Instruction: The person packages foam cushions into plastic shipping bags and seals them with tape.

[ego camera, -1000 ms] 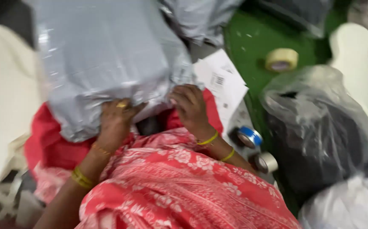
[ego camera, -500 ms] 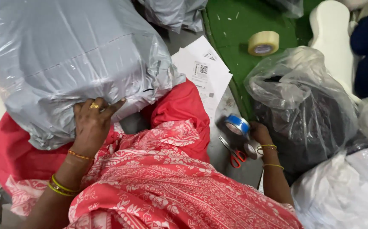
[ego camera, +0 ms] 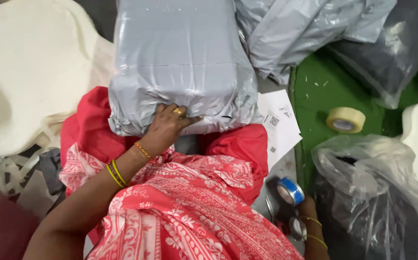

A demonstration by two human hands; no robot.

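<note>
The left hand (ego camera: 168, 124) lies flat on the near edge of the grey plastic mailer parcel (ego camera: 182, 62), fingers spread over the crinkled wrap, thumb pointing right along the fold — pressing on it, not pinching it. A gold ring shows on one finger, and bangles sit on the wrist. The parcel rests across the person's lap, on the red patterned cloth (ego camera: 189, 207), bulky and taped smooth on top, its far end running out of the top of the frame.

Down at the lower right, the right hand (ego camera: 304, 212) is low beside the lap, mostly cut off by the cloth and the frame edge; whether its fingers are curled or spread I cannot tell. It sits right against a blue tape roll (ego camera: 290, 191), with scissors (ego camera: 272, 214) just beside — red handles, barely showing.

White printed label sheets (ego camera: 281, 126) lie just right of the parcel, partly tucked under its corner. Beyond them, on the green surface (ego camera: 315, 96), a roll of tan packing tape (ego camera: 345, 120) stands apart. A clear plastic bag (ego camera: 372, 192) with dark contents bulges at the right; more grey mailer bags (ego camera: 305, 29) are heaped at the top. Cream cloth (ego camera: 30, 72) fills the left.
</note>
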